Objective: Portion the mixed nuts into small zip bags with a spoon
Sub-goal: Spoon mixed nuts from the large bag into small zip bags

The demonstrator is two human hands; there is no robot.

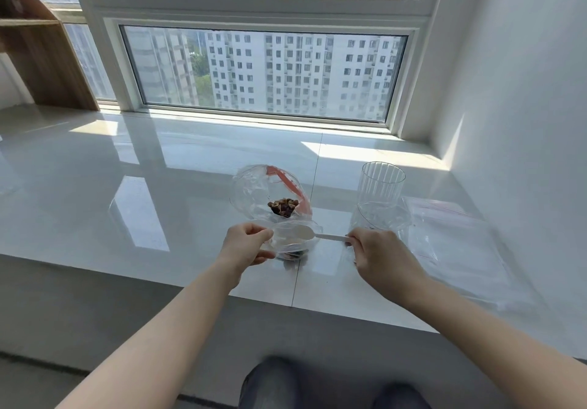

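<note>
Mixed nuts [283,207] wait while our left hand [246,243] pinches the small zip bag [293,243] open and our right hand [378,254] pinches the white spoon [309,233], which we should tip low inside

No lettering, label or number can be read anywhere — bags, glass, spoon (all plain)

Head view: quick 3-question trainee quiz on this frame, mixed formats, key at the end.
1. True or false: the left hand holds the spoon.
2. Which hand's fingers pinch the spoon handle?
A. left
B. right
C. neither
3. Fill in: the nuts lie inside the large ____ with the red zip strip.

Key:
1. False. The left hand holds the small bag open.
2. B, the right hand.
3. bag.
</note>
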